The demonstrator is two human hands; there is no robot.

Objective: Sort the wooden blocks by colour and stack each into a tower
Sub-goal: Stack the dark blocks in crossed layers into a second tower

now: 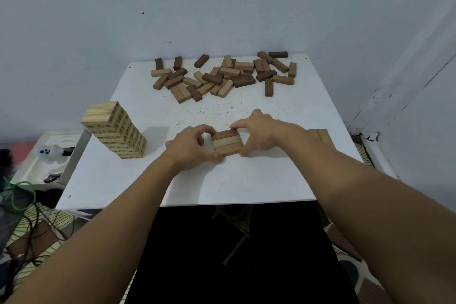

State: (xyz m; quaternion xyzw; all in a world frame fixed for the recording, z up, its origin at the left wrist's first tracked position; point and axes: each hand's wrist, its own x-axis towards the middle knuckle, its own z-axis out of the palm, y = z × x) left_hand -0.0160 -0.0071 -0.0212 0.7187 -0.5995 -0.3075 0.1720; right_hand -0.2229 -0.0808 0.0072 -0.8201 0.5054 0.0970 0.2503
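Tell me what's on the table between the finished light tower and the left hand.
Nothing but bare white table with the tower's shadow on it, in the head view. The light tower stands apart from the left hand, which holds the three-block layer.

We see a table point(246, 180) with a matt white top, faintly speckled and scuffed toward the middle. The loose blocks point(222, 76) are sawn wood with a dull, unvarnished look, some pale, some mid-brown, some dark brown. The tower point(116, 131) is pale wood with a plain visible grain on its top face and small dark printed marks along its sides. The low stack point(226, 142) between the hands shows mid-brown wood with fine lengthwise grain, smooth and without gloss. The wall point(222, 7) is painted a matt pale colour, slightly uneven. The box point(32, 163) at the left looks like white foam, grainy and matt.
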